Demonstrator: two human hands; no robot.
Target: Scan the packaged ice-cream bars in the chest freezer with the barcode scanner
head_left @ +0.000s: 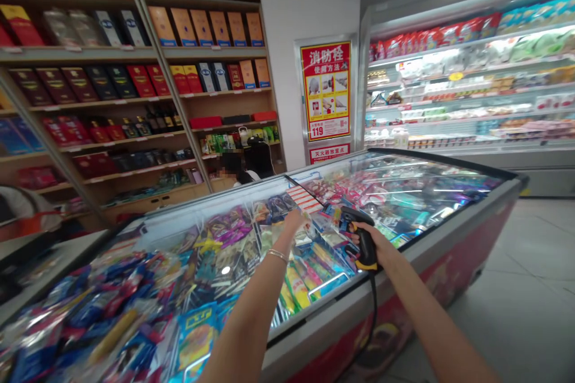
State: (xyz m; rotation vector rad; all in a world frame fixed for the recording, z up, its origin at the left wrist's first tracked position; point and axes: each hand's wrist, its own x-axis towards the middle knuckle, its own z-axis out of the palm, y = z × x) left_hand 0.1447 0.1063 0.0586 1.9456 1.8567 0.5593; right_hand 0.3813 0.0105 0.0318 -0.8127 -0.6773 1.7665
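My right hand (371, 236) is wrapped round the grip of a black and yellow barcode scanner (367, 251), a cable running down from its base. The scanner's head points left over the freezer. My left hand (295, 219), with a bracelet at the wrist, reaches into or over the chest freezer (314, 318). Its fingers are blurred and partly hidden, so whether they hold anything is unclear. Just beyond it is an orange-and-white striped sheet (305, 198). Wrapped ice creams (300, 284) lie below my hands, and purple packs (231, 224) lie to the left.
Wooden shelves (108, 105) with boxed goods line the back left. A person (238, 170) is low behind the freezer, beside a dark chair back. A red and yellow poster (326, 93) hangs on the wall. An open refrigerated display (467, 96) stands at the right.
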